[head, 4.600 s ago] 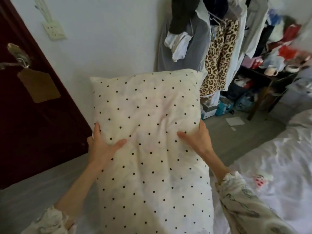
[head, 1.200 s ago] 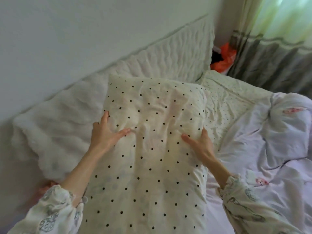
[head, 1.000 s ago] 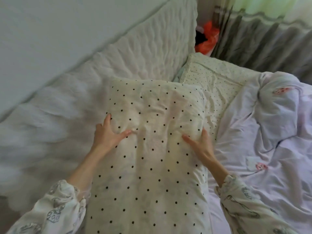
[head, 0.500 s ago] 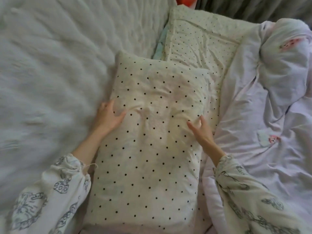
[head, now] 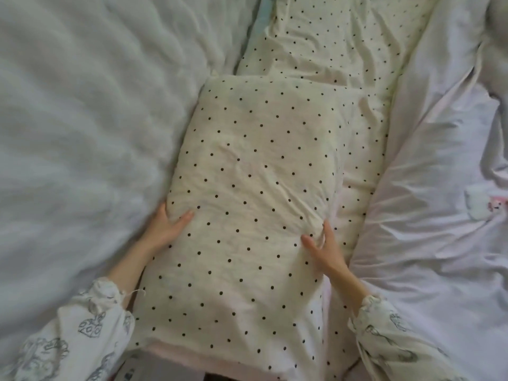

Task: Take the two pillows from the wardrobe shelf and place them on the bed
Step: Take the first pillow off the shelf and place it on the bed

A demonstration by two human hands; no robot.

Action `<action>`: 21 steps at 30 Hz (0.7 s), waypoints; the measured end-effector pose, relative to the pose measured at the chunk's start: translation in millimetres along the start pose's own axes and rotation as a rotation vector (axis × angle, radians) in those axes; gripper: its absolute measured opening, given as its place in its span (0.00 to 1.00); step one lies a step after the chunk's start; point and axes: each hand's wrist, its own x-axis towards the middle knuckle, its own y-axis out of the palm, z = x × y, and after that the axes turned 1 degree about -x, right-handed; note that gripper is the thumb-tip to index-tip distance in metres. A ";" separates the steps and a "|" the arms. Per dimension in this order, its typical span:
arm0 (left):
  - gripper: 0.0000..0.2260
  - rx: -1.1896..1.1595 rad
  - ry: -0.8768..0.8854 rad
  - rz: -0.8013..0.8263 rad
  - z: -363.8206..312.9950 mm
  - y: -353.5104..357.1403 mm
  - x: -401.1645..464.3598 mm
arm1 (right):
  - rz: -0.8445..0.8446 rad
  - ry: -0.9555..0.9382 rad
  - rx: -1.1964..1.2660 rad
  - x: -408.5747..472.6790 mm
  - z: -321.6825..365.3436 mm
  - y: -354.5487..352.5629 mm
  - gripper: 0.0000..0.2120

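Note:
A cream pillow with black dots (head: 253, 193) lies flat on the bed in front of me, its long side running away from me. My left hand (head: 167, 225) grips its left edge, thumb on top. My right hand (head: 324, 248) pinches the cover near the right edge. A second dotted pillow (head: 338, 42) lies beyond it, partly under the near one's far end.
A white quilted padded headboard cover (head: 82, 119) fills the left side. A crumpled pale lilac duvet (head: 434, 202) with a small pink print covers the bed on the right. My patterned sleeves show at the bottom corners.
I carried the pillow from the wardrobe side of the room to the bed and lowered it flat against the headboard; both hands have slid toward its near half.

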 end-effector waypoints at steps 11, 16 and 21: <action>0.24 -0.083 0.122 -0.160 -30.2 3.7 -20.4 | -0.012 0.055 0.316 5.3 2.4 5.7 0.34; 0.40 0.251 0.265 -0.439 -57.7 -24.8 -52.2 | -0.053 -0.079 0.321 -28.4 26.0 23.0 0.18; 0.31 0.419 0.383 -0.612 -57.6 -36.7 -65.5 | 0.040 -0.102 0.200 -46.5 27.8 33.4 0.29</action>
